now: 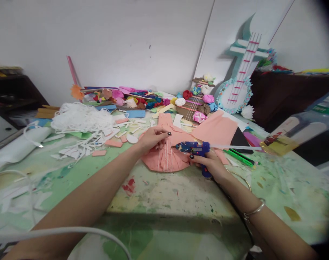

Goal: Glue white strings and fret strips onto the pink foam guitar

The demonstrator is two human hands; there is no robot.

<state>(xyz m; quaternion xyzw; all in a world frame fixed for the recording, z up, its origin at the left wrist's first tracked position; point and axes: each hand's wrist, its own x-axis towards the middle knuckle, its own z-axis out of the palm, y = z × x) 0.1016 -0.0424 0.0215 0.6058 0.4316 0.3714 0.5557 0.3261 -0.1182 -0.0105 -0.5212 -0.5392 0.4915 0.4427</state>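
A pink foam guitar shape (178,144) with white strings lies on the paint-stained green table (164,195). My left hand (153,139) rests on its round body, fingers curled and pinching at a string near the neck. My right hand (209,162) grips a blue glue gun (195,148) by the handle. The gun's nozzle points left at the strings, close to my left fingertips. A clear glue stick juts out of the gun's back toward the right.
White foam strips and scraps (81,119) pile up at the left. Coloured paper flowers and scraps (142,97) line the back. A teal and white guitar model (239,83) leans on the wall. Green markers (239,157) lie right of the gun. A white cable (72,233) crosses the front.
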